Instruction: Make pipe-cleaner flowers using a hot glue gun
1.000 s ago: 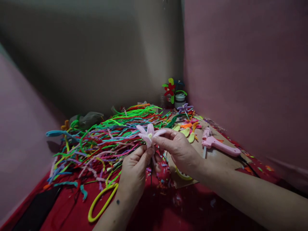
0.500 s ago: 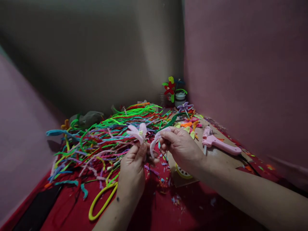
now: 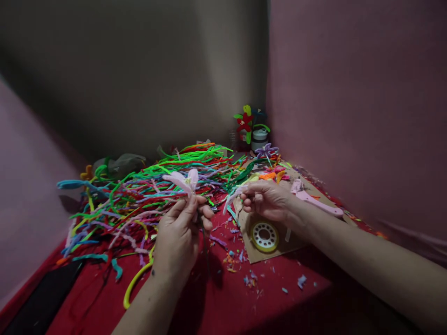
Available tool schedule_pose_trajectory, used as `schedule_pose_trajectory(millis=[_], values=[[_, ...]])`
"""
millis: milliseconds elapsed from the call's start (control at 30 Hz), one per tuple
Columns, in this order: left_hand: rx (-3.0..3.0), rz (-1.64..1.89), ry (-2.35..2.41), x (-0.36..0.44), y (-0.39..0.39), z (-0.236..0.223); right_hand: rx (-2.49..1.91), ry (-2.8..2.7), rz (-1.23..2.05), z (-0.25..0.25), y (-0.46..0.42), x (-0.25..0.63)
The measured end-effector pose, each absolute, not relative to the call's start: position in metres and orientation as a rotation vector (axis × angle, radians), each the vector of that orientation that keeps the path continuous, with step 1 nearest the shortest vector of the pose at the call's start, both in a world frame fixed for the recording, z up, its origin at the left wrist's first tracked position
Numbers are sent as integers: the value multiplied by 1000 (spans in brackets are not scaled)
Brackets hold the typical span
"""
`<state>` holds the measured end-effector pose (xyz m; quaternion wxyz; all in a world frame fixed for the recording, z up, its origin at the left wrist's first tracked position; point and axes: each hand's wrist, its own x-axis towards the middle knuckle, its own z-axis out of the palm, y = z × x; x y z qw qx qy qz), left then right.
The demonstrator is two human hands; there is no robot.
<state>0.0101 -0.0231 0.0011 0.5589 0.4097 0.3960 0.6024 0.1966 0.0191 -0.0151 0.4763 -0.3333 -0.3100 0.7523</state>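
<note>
My left hand (image 3: 183, 230) pinches the base of a pale pink pipe-cleaner flower (image 3: 185, 180) between thumb and fingers. The petals point up and away, around a yellowish centre, and a thin dark stem hangs below the fingers. To the right, my right hand (image 3: 267, 200) is closed on a loose pale pink pipe-cleaner petal (image 3: 233, 197), whose free end droops down to the left. The two hands are apart, and the petal does not touch the flower. Below my right hand a yellow-rimmed tape roll (image 3: 264, 236) lies on a piece of cardboard (image 3: 258, 255).
A heap of coloured pipe cleaners (image 3: 139, 195) spreads across the red cloth (image 3: 240, 307). On the right lies a pink glue gun (image 3: 317, 204). Finished flowers (image 3: 244, 122) stand at the back beside a white-lidded container (image 3: 260, 139). A black flat object (image 3: 47, 298) rests front left.
My hands have moved apart: the left with the flower towards the left, the right with the petal slightly right. The tape roll has come into fuller view.
</note>
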Motion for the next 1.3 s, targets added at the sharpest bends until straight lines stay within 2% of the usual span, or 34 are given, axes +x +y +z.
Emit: schedule_pose_trajectory(millis=[133,300,367,700,1000,1167,1300], values=[[982,1406,931,10,-21,0,-821,-1048,1741,-21,26,194],[988,1387,911,10,-21,0,-1049,-1607,994,-18,40,194],[991,1372,910,11,-21,1,-1095,-1742,798,-19,44,193],[1017,1369,891,9,-22,-1,-1198,-1907,991,-21,30,185],[1019,1344,902,11,-24,2,-1209,-2411,340,-37,0,166],[1022,1323,890,12,-23,2,-1103,-2385,512,-30,2,171],[1004,1244,849,12,-26,3,-1041,-1831,997,-11,12,172]])
